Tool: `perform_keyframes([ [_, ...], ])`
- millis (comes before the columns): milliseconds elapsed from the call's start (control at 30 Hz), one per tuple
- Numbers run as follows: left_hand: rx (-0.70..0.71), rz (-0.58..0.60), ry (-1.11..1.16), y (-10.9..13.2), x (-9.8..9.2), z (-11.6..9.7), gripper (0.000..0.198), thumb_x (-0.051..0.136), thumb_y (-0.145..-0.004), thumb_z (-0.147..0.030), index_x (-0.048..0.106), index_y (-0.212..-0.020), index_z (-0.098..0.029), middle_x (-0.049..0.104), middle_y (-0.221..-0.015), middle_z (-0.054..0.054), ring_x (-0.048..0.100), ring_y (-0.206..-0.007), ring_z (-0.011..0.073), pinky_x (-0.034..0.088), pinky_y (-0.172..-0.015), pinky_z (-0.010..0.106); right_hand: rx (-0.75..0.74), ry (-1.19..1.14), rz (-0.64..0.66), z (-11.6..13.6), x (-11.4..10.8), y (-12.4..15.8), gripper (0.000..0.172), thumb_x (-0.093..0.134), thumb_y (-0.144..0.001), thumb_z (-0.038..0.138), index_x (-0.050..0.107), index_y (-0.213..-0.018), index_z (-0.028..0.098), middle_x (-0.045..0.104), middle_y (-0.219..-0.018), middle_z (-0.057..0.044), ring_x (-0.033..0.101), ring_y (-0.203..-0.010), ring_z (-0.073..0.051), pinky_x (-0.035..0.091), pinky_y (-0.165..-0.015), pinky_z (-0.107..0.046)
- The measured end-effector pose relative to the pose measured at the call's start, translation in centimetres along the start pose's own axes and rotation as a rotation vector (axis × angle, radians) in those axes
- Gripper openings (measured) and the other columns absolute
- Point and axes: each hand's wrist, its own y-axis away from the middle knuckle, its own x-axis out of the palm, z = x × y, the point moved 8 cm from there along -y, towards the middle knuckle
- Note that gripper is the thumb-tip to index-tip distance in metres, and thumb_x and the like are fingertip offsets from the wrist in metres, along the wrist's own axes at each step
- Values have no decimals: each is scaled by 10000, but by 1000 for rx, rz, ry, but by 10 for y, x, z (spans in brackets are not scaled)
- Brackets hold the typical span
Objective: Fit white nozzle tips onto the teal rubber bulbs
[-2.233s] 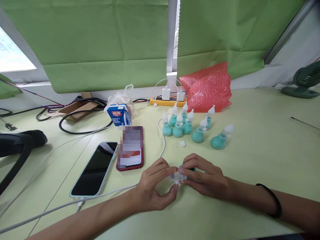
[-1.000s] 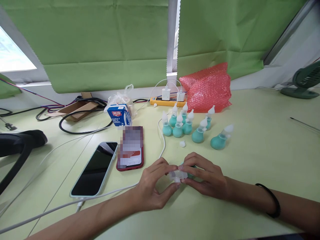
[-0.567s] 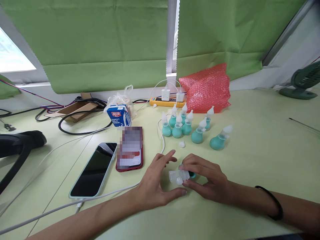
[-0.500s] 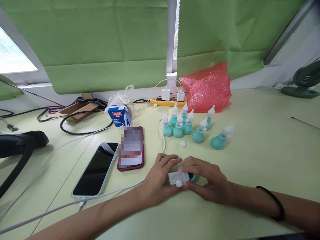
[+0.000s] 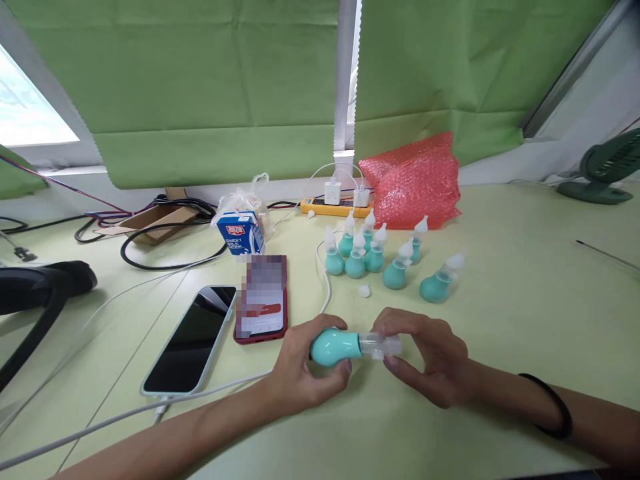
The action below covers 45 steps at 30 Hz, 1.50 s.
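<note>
On the head camera I see the left hand (image 5: 303,375) clamped round a smooth teal bulb (image 5: 331,347) and the right hand (image 5: 435,363) pinching its clear nozzle (image 5: 383,345), both low over the pale green table (image 5: 525,307). Behind them a cluster of bulbs (image 5: 395,275) stands upright near a red bubble-wrap bag (image 5: 417,183) — contents hidden — and a milk carton (image 5: 239,235).

Bright, even daylight. Upper-left window (image 5: 35,113) blows out to white; green blinds (image 5: 210,87) diffuse the rest. Faint soft shadows under left hand (image 5: 300,377) and right hand (image 5: 435,360) on table (image 5: 525,300). Sharp focus on teal aspirator (image 5: 333,347). Wide-angle bending at frame edges. Pixelated patch on red phone (image 5: 261,297).
</note>
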Motion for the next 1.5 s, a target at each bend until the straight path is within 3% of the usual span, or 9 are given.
perform_keyframes([
  [200,-98,39,71,-1,2,9,252,621,-652,-283,549,-839,-131,586,-703,24,509,-564,107,396,-502,189,23,-5,5,0,3,0,362,524,-673,60,470,-1002,200,555,-761,-35,539,-661,-152,449,-582,-285],
  [367,-147,40,86,-2,4,13,227,633,-655,-310,563,-778,-134,578,-672,10,500,-564,99,404,-520,184,158,-95,-130,-14,-5,-3,210,550,-689,100,516,-869,202,510,-719,-28,502,-655,-144,441,-559,-277],
  [533,-154,-13,64,-2,1,13,218,635,-655,-299,548,-771,-136,568,-660,4,499,-568,99,407,-512,178,287,-251,-165,-29,-3,-1,185,561,-688,89,464,-794,205,512,-950,-75,531,-877,-189,484,-622,-294],
  [633,-132,-46,62,-2,-2,12,253,642,-653,-282,551,-845,-145,600,-752,21,539,-642,116,431,-567,185,319,-264,-125,-31,3,2,225,562,-695,77,455,-836,217,578,-949,-68,570,-834,-175,497,-636,-302],
  [867,-104,-62,28,0,-3,10,224,632,-655,-285,586,-816,-136,626,-703,32,565,-615,132,450,-547,199,33,137,-64,-9,-1,-7,262,632,-679,171,589,-935,195,569,-650,-11,514,-564,-108,444,-516,-239],
  [1167,-110,30,-17,-2,3,11,231,632,-651,-302,606,-811,-138,638,-698,23,556,-575,121,441,-525,201,-9,200,210,-7,10,-6,284,573,-757,213,547,-1038,176,569,-731,-30,517,-630,-93,433,-554,-202],
  [1400,-191,109,47,-4,11,17,245,637,-648,-314,615,-807,-130,638,-695,24,550,-580,121,441,-523,201,-237,507,259,10,15,-2,297,481,-787,92,492,-1069,183,576,-698,-34,469,-603,-114,407,-508,-218],
  [1500,-180,115,60,-4,12,16,258,660,-627,-311,621,-811,-133,652,-717,29,575,-603,132,458,-546,207,-257,460,256,12,17,0,299,496,-771,72,504,-1051,178,606,-718,-32,478,-590,-108,403,-498,-216],
])
